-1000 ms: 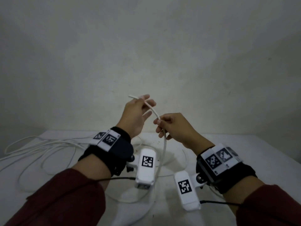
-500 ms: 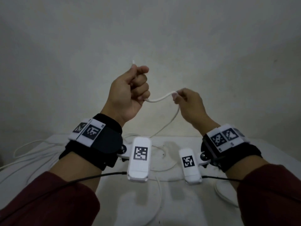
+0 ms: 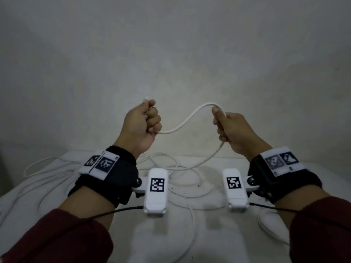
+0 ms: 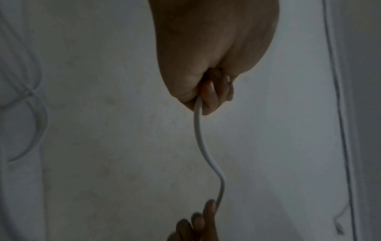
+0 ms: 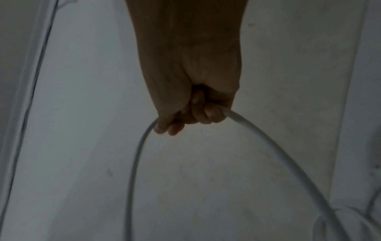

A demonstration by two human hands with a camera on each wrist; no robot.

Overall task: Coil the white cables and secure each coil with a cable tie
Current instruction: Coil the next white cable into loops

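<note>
No readable writing anywhere that I can find, just black-and-white square code markers on the wristbands (image 3: 103, 164) and on the two white camera pods (image 3: 156, 189) under my wrists. No brand names on anything.

Left hand (image 3: 141, 126) is balled into a fist round the white cable (image 3: 187, 118), with the cable's tip poking out the top by my thumb. Right hand (image 3: 230, 128) has its fingers curled round the same cable further along. Both are held up in front of the wall (image 3: 171, 44), apart, with the cable snaking in an S between them. Below the right hand it drops to the white table (image 3: 38, 196), where the rest lies in loose loops (image 3: 171, 168), not coiled.

The left wrist view gives me what the head cam can't: the cable (image 4: 201, 143) coming out of the underside of my left fist (image 4: 208, 65), and my right fingertips (image 4: 209, 210) on it at the bottom edge. The right wrist view shows the cable (image 5: 268, 143) arching out both sides of the right hand (image 5: 191, 91). Both wrist views are dim and a bit blurry.
</note>
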